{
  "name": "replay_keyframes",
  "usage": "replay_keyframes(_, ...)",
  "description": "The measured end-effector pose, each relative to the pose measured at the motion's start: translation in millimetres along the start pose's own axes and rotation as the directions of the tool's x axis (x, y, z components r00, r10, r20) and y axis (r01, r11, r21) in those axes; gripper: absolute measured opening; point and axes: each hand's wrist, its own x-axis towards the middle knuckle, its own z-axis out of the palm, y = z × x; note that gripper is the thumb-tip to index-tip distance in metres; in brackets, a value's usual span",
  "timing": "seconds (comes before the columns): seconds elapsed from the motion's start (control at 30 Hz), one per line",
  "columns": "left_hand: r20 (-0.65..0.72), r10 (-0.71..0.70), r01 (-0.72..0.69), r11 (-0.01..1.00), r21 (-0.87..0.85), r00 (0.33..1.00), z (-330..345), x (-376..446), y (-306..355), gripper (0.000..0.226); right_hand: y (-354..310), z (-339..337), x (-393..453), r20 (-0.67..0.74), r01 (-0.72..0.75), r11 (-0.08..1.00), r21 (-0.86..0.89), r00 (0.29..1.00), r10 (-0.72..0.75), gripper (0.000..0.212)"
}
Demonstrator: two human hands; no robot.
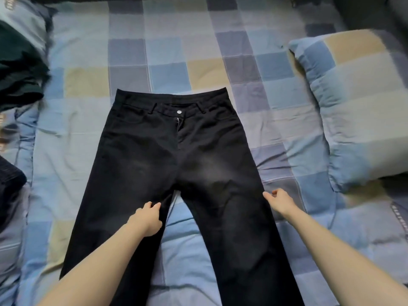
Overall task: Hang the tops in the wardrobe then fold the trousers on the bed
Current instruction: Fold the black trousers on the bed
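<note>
Black trousers point(176, 173) spread flat on the bed point(265, 74), waistband far, legs running back toward the body. Left hand point(146, 219) pinching the inner edge of one leg; right hand point(279, 200) at the other leg's outer seam, fingers curled (grip there hard to confirm). Hems cut off below.
</note>
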Motion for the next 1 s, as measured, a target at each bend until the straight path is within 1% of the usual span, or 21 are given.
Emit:
replay_keyframes(0.03, -0.127, -0.019, 0.022, 1.000, 0.022, 0.992, -2, 0, 10, 0.054, -3, 2, 6, 0.001, 0.001, 0.999, 0.036, 1.000, -0.001, 0.055)
replay_keyframes(0.07, -0.309, -0.008, 0.017, 0.999, 0.028, 0.951, -6, 0, 20, 0.045, -7, 4, 12, -0.004, 0.014, 0.998, 0.068, 1.000, -0.014, 0.055)
replay_keyframes(0.1, -0.474, 0.036, -0.026, 0.999, 0.028, 0.880, -9, 1, 33, 0.039, -11, 8, 17, -0.004, 0.032, 0.995, 0.095, 0.999, -0.032, 0.053)
replay_keyframes(0.17, -0.630, 0.197, -0.173, 0.980, 0.100, 0.751, -12, 11, 60, 0.043, -15, 14, 24, 0.030, 0.085, 0.983, 0.162, 0.995, -0.091, 0.047)
replay_keyframes(0.2, -0.614, 0.267, -0.217, 0.964, 0.156, 0.743, -12, 16, 73, 0.050, -15, 16, 24, 0.072, 0.125, 0.971, 0.205, 0.987, -0.142, 0.044)
replay_keyframes(0.23, -0.551, 0.296, -0.216, 0.954, 0.206, 0.780, -11, 19, 83, 0.057, -15, 18, 21, 0.113, 0.179, 0.955, 0.238, 0.971, -0.210, 0.039)
replay_keyframes(0.33, -0.277, 0.175, -0.094, 0.955, 0.282, 0.945, -1, 34, 107, 0.064, -5, 12, 18, 0.105, 0.300, 0.919, 0.255, 0.936, -0.335, 0.025)
replay_keyframes(0.4, -0.188, 0.057, 0.010, 0.942, 0.336, 0.981, -5, 36, 122, 0.063, 0, 7, 20, 0.065, 0.284, 0.943, 0.174, 0.952, -0.299, 0.024)
replay_keyframes(0.47, -0.194, -0.044, 0.099, 0.954, 0.284, 0.980, -17, 33, 150, 0.054, 0, 1, 27, 0.106, 0.192, 0.969, 0.154, 0.972, -0.209, 0.027)
replay_keyframes(0.5, -0.215, -0.056, 0.092, 0.983, 0.161, 0.975, -21, 32, 165, 0.048, -5, -1, 27, 0.143, 0.141, 0.969, 0.205, 0.975, -0.173, 0.029)
replay_keyframes(0.53, -0.232, -0.028, 0.022, 0.999, -0.030, 0.972, -25, 31, 181, 0.044, -11, -2, 25, 0.170, 0.113, 0.961, 0.252, 0.973, -0.159, 0.032)
replay_keyframes(0.57, -0.229, 0.022, -0.081, 0.964, -0.255, 0.973, -29, 29, 198, 0.045, -18, -3, 21, 0.172, 0.128, 0.951, 0.280, 0.968, -0.181, 0.036)
replay_keyframes(0.63, -0.170, 0.112, -0.198, 0.724, -0.661, 0.979, -39, 21, 227, 0.056, -30, -2, 5, 0.139, 0.301, 0.926, 0.227, 0.931, -0.337, 0.049)
replay_keyframes(0.67, -0.120, 0.121, -0.168, 0.584, -0.794, 0.985, -44, 17, 239, 0.063, -35, -1, -6, 0.167, 0.400, 0.893, 0.206, 0.885, -0.435, 0.056)
replay_keyframes(0.73, -0.054, 0.030, -0.062, 0.411, -0.910, 0.998, -51, 14, 251, 0.071, -42, 0, -31, 0.325, 0.508, 0.824, 0.250, 0.758, -0.566, 0.060)
replay_keyframes(0.77, -0.060, -0.049, -0.036, 0.390, -0.920, 0.997, -51, 15, 251, 0.061, -45, -2, -42, 0.414, 0.494, 0.817, 0.299, 0.704, -0.577, 0.058)
replay_keyframes(0.8, -0.099, -0.147, -0.031, 0.408, -0.912, 0.984, -51, 17, 247, 0.040, -46, -5, -48, 0.459, 0.468, 0.816, 0.340, 0.675, -0.578, 0.058)
replay_keyframes(0.83, -0.134, -0.230, -0.020, 0.440, -0.898, 0.964, -50, 17, 242, 0.017, -49, -10, -51, 0.452, 0.433, 0.824, 0.367, 0.691, -0.564, 0.058)
replay_keyframes(0.87, -0.158, -0.261, -0.024, 0.451, -0.892, 0.952, -48, 16, 235, 0.006, -55, -17, -49, 0.394, 0.400, 0.835, 0.377, 0.747, -0.536, 0.058)
replay_keyframes(0.93, -0.217, -0.200, -0.101, 0.468, -0.878, 0.956, -44, 11, 225, 0.013, -77, -34, -33, 0.215, 0.293, 0.855, 0.428, 0.886, -0.411, 0.044)
replay_keyframes(1.0, -0.272, -0.125, -0.167, 0.533, -0.830, 0.954, -41, 5, 218, 0.012, -109, -48, -11, 0.155, 0.200, 0.844, 0.499, 0.937, -0.313, 0.022)
